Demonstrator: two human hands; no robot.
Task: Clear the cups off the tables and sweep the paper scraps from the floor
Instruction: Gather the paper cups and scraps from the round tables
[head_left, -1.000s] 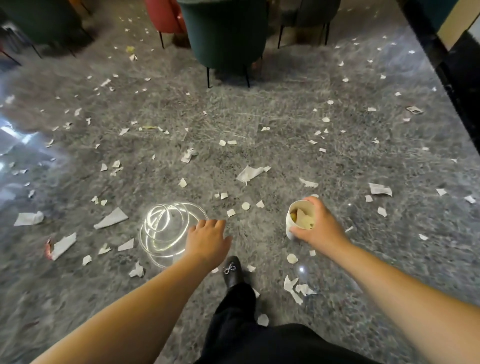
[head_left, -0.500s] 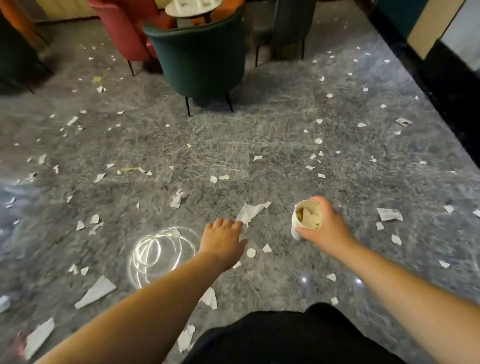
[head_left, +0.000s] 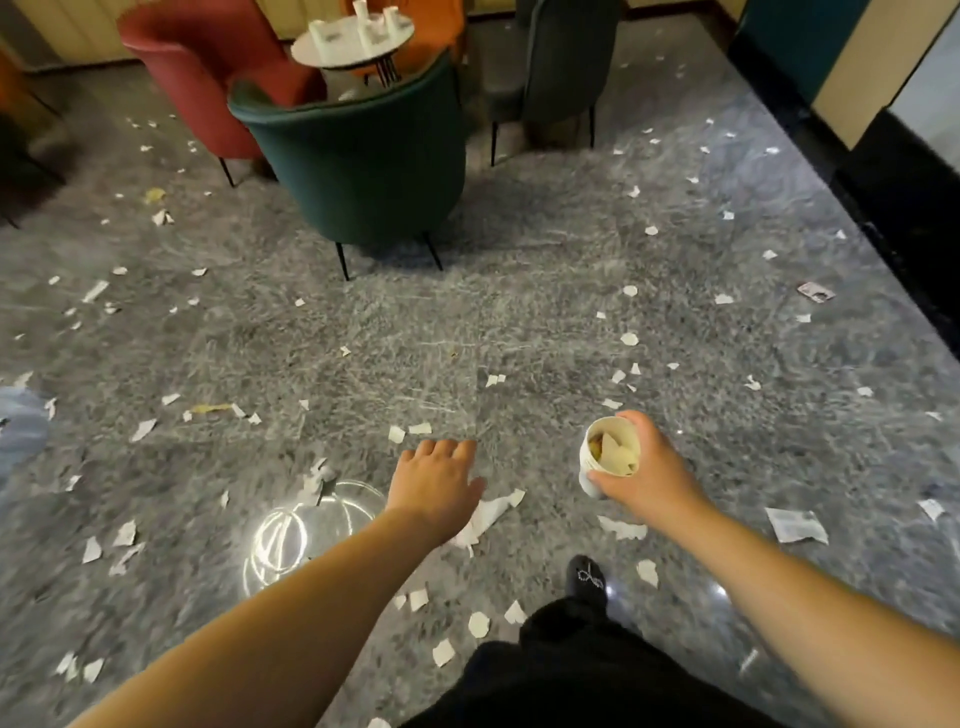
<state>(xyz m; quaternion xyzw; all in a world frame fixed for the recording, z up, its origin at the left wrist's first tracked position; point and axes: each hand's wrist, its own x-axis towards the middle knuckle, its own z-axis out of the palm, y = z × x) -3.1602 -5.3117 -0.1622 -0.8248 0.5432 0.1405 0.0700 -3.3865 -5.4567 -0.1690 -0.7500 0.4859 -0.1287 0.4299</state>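
Observation:
My right hand (head_left: 641, 475) grips a white paper cup (head_left: 605, 457) stuffed with paper scraps, held out over the floor. Stretched forward with relaxed fingers, my left hand (head_left: 436, 480) holds nothing and hovers above a large torn scrap (head_left: 488, 514). White paper scraps (head_left: 795, 525) lie scattered all over the grey marbled floor (head_left: 467, 332). Far ahead stands a small round table (head_left: 317, 52) with several white cups (head_left: 390, 16) on it.
A dark green armchair (head_left: 363, 156) stands in front of the table, a red one (head_left: 208, 73) to its left, a grey one (head_left: 561, 57) to its right. A dark wall base (head_left: 893, 197) runs along the right. My black shoe (head_left: 587, 577) shows below.
The view has moved forward and tilted up, bringing the chairs and the table with cups into sight. Both hands have kept their pose, the right one still gripping the cup.

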